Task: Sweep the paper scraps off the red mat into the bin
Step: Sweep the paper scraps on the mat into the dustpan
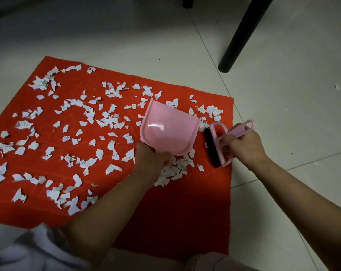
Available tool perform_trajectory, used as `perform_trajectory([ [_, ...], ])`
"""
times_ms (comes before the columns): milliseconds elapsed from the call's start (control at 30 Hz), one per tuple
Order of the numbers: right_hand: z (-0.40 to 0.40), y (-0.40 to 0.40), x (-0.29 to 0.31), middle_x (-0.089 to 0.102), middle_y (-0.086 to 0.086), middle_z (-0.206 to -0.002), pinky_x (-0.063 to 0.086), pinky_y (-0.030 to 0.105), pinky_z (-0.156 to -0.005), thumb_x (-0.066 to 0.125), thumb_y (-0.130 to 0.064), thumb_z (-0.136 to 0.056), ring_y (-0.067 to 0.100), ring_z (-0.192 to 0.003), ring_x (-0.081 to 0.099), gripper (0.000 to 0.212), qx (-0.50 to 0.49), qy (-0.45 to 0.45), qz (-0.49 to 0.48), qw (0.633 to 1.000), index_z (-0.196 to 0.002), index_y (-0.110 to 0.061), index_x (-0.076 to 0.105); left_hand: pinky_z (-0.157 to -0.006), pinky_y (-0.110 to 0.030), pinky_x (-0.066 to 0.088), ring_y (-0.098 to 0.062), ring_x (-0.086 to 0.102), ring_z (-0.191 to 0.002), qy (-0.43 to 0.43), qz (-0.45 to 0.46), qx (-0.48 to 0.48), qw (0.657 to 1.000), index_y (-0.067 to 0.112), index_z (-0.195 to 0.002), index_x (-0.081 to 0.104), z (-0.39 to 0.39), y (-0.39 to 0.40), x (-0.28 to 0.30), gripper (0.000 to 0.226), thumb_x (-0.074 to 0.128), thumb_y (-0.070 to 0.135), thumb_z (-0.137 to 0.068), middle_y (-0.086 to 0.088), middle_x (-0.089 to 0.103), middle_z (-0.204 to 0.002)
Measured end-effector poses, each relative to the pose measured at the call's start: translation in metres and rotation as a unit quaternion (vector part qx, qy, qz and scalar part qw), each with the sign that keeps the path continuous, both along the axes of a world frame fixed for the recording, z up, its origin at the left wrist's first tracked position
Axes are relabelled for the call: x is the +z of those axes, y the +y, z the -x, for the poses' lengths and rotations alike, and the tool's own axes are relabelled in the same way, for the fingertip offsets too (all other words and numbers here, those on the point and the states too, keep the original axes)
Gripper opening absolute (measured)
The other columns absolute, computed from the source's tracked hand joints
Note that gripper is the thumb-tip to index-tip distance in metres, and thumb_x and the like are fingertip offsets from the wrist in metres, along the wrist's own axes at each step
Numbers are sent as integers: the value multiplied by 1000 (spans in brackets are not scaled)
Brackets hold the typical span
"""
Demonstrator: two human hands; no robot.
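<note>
So, scene: tiled floor (283,114), person crouched over it, both forearms bare.
Red mat (126,212): lies flat on the floor, fills left and centre of view.
Paper scraps (91,116): white torn bits all over the mat, thickest at left and far side; small heap just near the dustpan, partly under the left hand. A few stray bits on the tiles at right.
Left hand (154,163): closed round the near end of the pink dustpan (169,130), handle hidden by the fingers.
Dustpan: tilted, open mouth facing far, looks empty inside.
Right hand (244,145): fisted on the handle of the pink brush (220,145).
Brush: black bristles face left, at the mat's right edge, just right of the dustpan.
Black leg (242,36): furniture leg, far right on the tiles.
Bin: cannot tell, none seen.
</note>
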State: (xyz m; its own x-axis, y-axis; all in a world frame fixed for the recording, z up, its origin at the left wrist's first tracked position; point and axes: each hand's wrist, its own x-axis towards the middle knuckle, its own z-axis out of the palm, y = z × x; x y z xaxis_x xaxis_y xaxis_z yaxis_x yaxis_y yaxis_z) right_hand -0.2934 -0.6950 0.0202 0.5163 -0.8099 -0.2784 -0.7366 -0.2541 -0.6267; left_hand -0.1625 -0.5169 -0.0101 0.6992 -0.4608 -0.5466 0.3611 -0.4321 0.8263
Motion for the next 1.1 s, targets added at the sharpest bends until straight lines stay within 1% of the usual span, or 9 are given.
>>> perform_trajectory([
  [133, 2, -5, 3, 65, 19, -75, 52, 36, -60, 51, -26, -91, 32, -68, 64, 32, -35, 48, 96, 994, -81, 2, 63, -47, -18, 52, -22, 65, -68, -18, 2, -1, 1000, 3, -116, 57, 0, 5, 1, 47, 69, -11, -71, -17, 67, -98],
  [267, 2, 8, -8, 56, 2, -67, 40, 22, -52, 50, -27, -94, 15, -60, 56, 25, 65, 128, 53, 988, -91, -4, 60, -44, -13, 48, -17, 63, -65, -36, 5, -3, 999, 2, -110, 61, -2, 10, 5, 37, 67, -10, -75, -15, 67, -91],
  [367, -1, 20, -12, 61, 5, -77, 50, 30, -60, 56, -23, -91, 20, -69, 61, 13, 113, 69, 5, 991, -90, -10, 55, -53, -27, 56, -25, 65, -66, -37, 3, 8, 999, -1, -107, 63, -3, 12, 5, 34, 67, -11, -75, -17, 68, -86],
  [500, -3, 20, -6, 66, 19, -78, 56, 42, -60, 57, -14, -87, 33, -68, 65, 16, 50, -28, -23, 998, -80, 0, 59, -68, -45, 58, -39, 68, -76, -26, -8, 17, 999, -2, -106, 62, -4, 15, 4, 34, 69, -9, -74, -21, 69, -87],
  [700, -3, 33, -6, 61, 7, -61, 38, 12, -42, 50, -24, -93, 10, -47, 58, 23, 70, 71, 8, 995, -79, -7, 57, -51, -26, 56, -20, 63, -61, -30, -3, 10, 1000, 1, -106, 59, -6, 17, 9, 32, 66, -10, -77, -14, 67, -83],
  [800, -8, 45, -9, 60, 2, -68, 43, 17, -49, 53, -22, -92, 13, -57, 59, 12, 130, 53, -16, 990, -89, -10, 53, -48, -22, 55, -17, 63, -59, -31, 4, 8, 999, 4, -106, 60, -5, 17, 12, 33, 66, -11, -77, -9, 66, -79],
  [933, -15, 38, -3, 65, 17, -73, 52, 36, -55, 53, -17, -88, 31, -64, 64, 20, 72, -7, 7, 997, -79, 0, 59, -45, -18, 53, -16, 64, -59, -34, -12, 12, 999, 0, -109, 59, -8, 18, 12, 34, 67, -9, -77, -12, 67, -84],
  [1033, -13, 30, -2, 59, 11, -65, 43, 29, -50, 53, -24, -89, 23, -55, 57, 28, 42, 21, 65, 997, -70, -4, 56, -42, -15, 48, -18, 63, -60, -34, -21, 20, 999, -2, -114, 57, -12, 19, 11, 40, 68, -7, -76, -19, 67, -91],
  [1100, -10, 30, -7, 59, 6, -66, 43, 24, -48, 54, -24, -91, 18, -56, 56, 22, 80, 63, 31, 994, -76, -9, 55, -42, -17, 50, -19, 64, -60, -31, -21, 21, 999, -3, -115, 57, -12, 18, 11, 41, 69, -7, -76, -20, 68, -90],
])
